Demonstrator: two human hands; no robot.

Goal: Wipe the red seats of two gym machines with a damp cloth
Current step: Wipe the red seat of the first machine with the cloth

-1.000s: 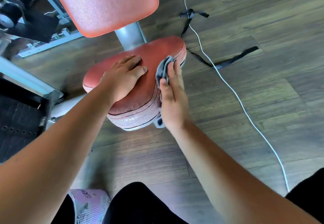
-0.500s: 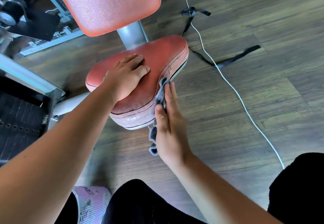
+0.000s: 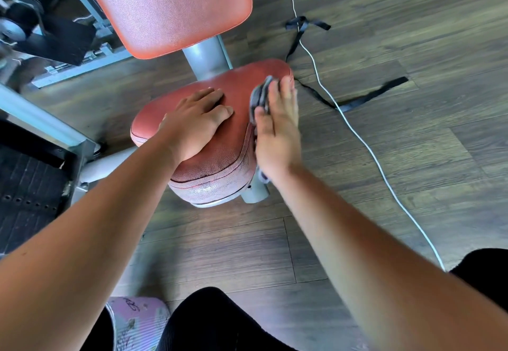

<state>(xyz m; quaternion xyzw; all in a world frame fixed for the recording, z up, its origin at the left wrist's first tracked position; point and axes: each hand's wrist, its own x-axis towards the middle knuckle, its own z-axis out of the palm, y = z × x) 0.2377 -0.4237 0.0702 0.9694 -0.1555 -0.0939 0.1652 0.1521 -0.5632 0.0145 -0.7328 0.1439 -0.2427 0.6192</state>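
Observation:
The red seat (image 3: 217,158) of a gym machine sits low in the middle of the view, below a red backrest pad (image 3: 176,6). My left hand (image 3: 192,125) lies flat on top of the seat, fingers spread. My right hand (image 3: 277,128) presses a grey cloth (image 3: 259,95) against the seat's right side edge, palm flat over it. Most of the cloth is hidden under that hand; a bunch shows above the fingers and a corner hangs below the wrist.
A grey post (image 3: 206,56) joins backrest and seat. The machine's metal frame (image 3: 41,119) and a black weight stack (image 3: 24,194) stand at the left. A white cable (image 3: 365,144) and a black strap (image 3: 357,100) lie on the wooden floor at the right. My knees and a patterned shoe (image 3: 137,320) are below.
My right hand has slid the cloth back up along the seat's right edge, from the front corner toward the rear. My left hand has stayed in place on the seat.

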